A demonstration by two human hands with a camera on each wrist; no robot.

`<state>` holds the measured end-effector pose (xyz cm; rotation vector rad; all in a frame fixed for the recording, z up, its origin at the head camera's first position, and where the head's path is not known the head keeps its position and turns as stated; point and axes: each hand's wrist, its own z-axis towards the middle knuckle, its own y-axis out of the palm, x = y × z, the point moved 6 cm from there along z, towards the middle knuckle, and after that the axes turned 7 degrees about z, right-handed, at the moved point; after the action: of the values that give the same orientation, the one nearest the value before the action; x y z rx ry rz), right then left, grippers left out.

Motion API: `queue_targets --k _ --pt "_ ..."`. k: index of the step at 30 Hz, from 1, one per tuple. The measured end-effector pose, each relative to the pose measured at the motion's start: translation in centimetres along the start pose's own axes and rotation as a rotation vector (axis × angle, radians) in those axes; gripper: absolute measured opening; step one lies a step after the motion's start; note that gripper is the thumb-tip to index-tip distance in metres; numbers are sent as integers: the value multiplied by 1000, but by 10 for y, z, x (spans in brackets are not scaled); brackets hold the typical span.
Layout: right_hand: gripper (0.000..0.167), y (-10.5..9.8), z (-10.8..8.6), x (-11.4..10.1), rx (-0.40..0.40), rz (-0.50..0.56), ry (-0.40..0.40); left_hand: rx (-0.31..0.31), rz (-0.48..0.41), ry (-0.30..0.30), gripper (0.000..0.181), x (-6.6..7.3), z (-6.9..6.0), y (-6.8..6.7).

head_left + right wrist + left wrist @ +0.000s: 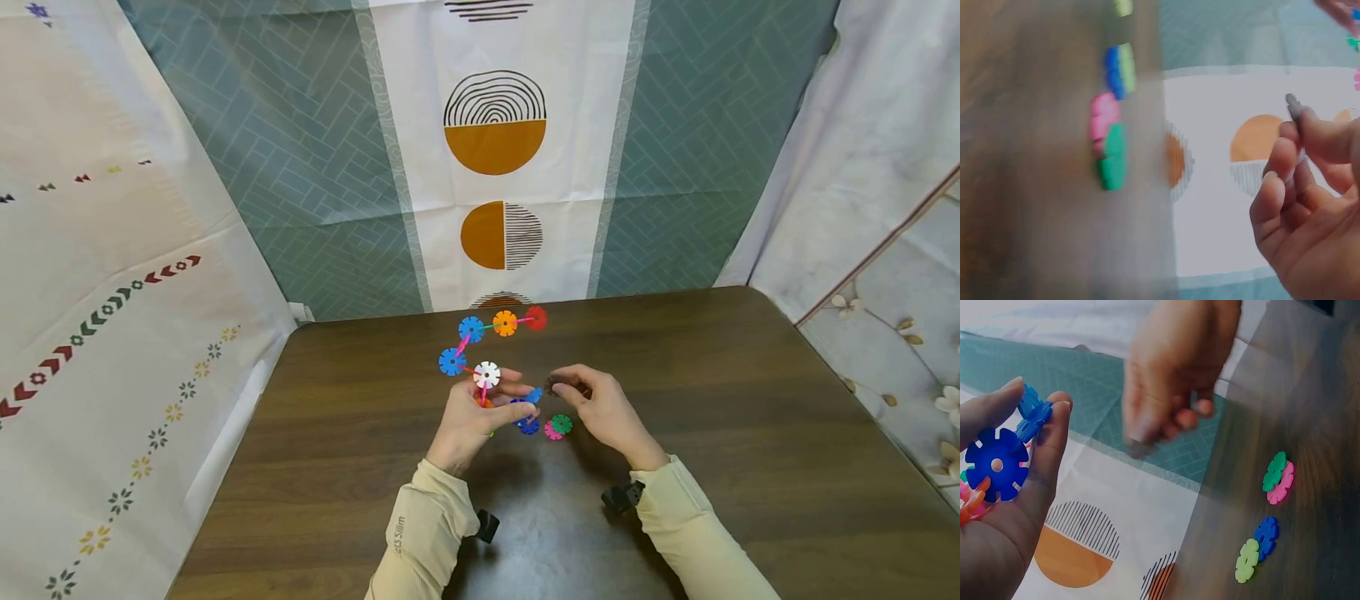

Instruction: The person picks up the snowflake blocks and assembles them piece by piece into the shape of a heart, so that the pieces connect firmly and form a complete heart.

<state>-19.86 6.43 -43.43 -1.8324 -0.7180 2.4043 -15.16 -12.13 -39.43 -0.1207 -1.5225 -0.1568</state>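
My left hand [463,425] holds a curved chain of slotted plastic snowflake discs above the table. Along it stand a white disc [487,374], blue discs [452,362], an orange disc [505,323] and, at the far end, a red disc [536,317]. In the left wrist view, a dark blue disc [1007,450] lies against the palm, and thumb and fingers pinch a blue piece [1035,420]. My right hand [606,410] pinches a dark grey-brown disc [1294,107] between thumb and forefinger, apart from the chain. That disc shows mostly edge-on.
Loose discs lie on the wooden table [315,500] below the hands: a green disc [1274,472] overlapping a pink disc [1282,487], and a blue disc [1267,536] against a light green disc [1247,561]. Patterned cloths [322,167] hang behind and beside the table.
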Motion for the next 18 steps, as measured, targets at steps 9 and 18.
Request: queue_targets --k 9,18 --pt "23 -8 -6 -39 54 204 -109 -6 28 10 41 0 1 2" --pt "23 -6 -12 -50 41 200 -103 -15 44 -2 40 -3 3 4"
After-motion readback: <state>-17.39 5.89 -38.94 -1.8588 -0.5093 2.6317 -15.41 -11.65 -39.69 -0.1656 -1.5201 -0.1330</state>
